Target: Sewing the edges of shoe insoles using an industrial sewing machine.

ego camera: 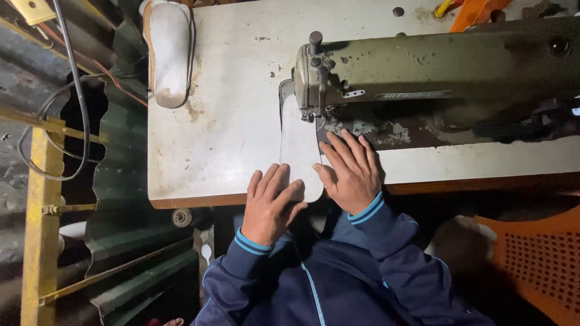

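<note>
Both hands flat, fingers spread, no closed grip on anything: left hand (270, 205) presses the near end of a pale sole-shaped piece (300, 154), right hand (350, 172) sits just right of it, thumb touching its edge. The piece lies on the worn white tabletop (223, 121), long axis running straight away from the hands toward the needle area (314, 115) of the olive-green sewing machine (435, 72), far end under the machine head (left hand is more fully on it). A second pale sole-shaped piece (170, 51) lies well apart at the far left; orange plastic chair (538, 259) at right.
</note>
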